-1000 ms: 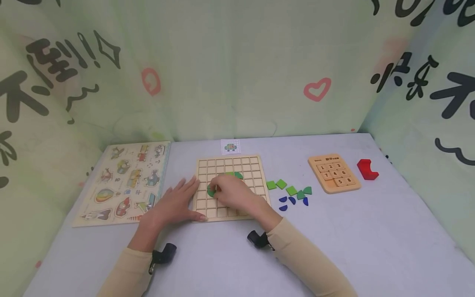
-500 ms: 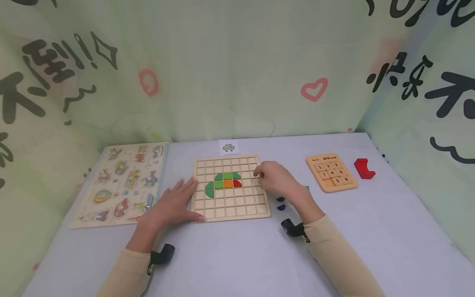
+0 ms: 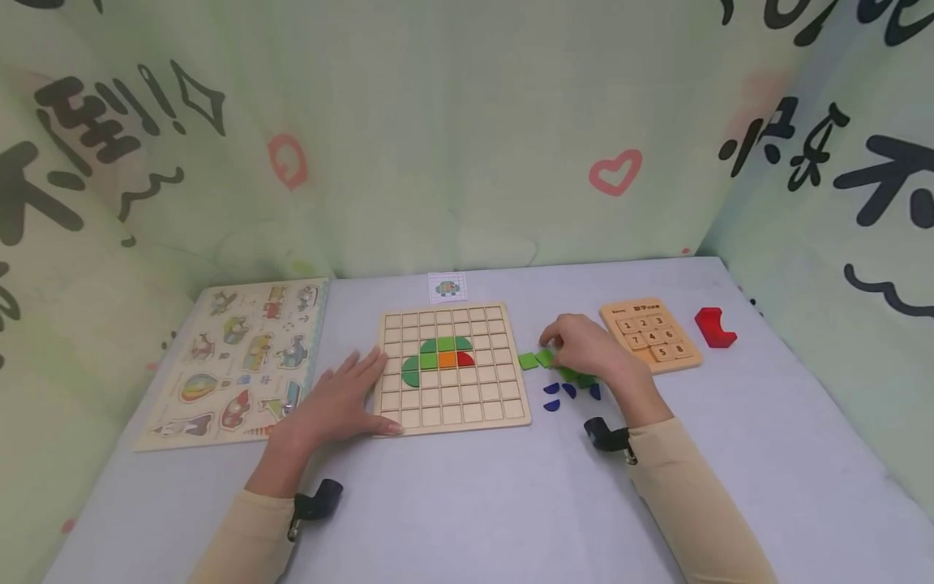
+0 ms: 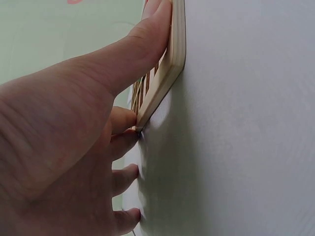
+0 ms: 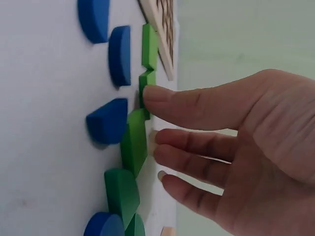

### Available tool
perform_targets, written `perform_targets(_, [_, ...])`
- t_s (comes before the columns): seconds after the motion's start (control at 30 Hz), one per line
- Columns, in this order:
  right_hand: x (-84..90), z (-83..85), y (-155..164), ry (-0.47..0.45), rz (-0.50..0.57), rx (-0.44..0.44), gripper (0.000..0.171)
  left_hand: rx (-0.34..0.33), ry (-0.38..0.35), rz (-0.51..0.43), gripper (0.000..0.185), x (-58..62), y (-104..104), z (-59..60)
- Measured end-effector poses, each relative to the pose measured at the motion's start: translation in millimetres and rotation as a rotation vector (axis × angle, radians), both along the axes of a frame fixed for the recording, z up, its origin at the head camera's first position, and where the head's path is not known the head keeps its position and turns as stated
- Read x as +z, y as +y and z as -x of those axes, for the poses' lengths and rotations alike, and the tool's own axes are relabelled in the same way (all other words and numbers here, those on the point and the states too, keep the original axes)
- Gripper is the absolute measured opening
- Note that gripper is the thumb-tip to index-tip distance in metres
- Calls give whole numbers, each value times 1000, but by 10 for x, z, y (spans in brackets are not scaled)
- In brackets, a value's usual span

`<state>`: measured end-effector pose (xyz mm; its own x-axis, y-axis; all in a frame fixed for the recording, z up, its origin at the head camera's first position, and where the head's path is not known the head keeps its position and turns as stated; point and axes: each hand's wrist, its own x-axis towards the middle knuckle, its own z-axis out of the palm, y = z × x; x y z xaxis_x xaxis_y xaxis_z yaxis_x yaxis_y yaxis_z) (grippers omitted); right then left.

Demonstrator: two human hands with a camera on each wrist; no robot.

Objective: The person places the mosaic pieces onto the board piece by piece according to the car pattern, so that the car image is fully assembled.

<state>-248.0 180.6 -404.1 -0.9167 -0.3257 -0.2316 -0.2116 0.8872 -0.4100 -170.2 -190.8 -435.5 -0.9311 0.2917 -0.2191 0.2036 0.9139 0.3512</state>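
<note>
My left hand [image 3: 332, 403] is lying flat and relaxed against the grid board's [image 3: 452, 414] 9 o'clock edge, while my right hand [image 3: 591, 350], at the board's 3 o'clock, is touching a green tile [image 3: 544, 358] with straight fingers, gripping nothing.

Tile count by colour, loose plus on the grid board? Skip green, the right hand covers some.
Blue tiles: 4, loose on the table
Orange tile: 1, on the grid board
Red tile: 1, on the grid board
Total: 6
</note>
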Motion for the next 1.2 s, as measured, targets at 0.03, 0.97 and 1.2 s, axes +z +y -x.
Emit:
perform_targets(0.03, [-7, 4, 6, 2, 3, 0, 34, -1, 0, -1, 121, 0, 0, 1])
perform_targets(0.97, [-170, -207, -1346, 153, 357, 219, 10, -1, -10, -23, 120, -41, -11, 14])
perform_targets(1.2, [-146, -284, -1440, 196, 200, 269, 10, -2, -9, -32, 119, -37, -3, 6])
